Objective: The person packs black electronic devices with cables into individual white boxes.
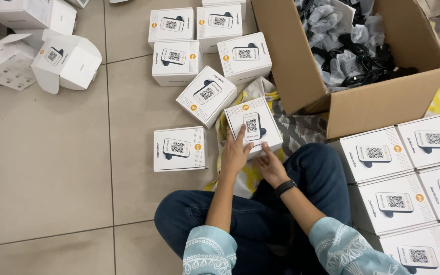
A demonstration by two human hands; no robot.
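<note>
While seated, left hand (235,153) and right hand (270,164) clasp 1 white cardboard box (253,125).

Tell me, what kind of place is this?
Probably an informal packing spot on a tiled floor: many identical white boxes, a big cardboard carton of bagged black cables, and both hands on one box.

Bare floor tiles (42,168) open at left, white boxes (177,63) crowding ahead, cardboard carton (383,104) blocking right, stacked boxes (393,198) beside knee.
</note>
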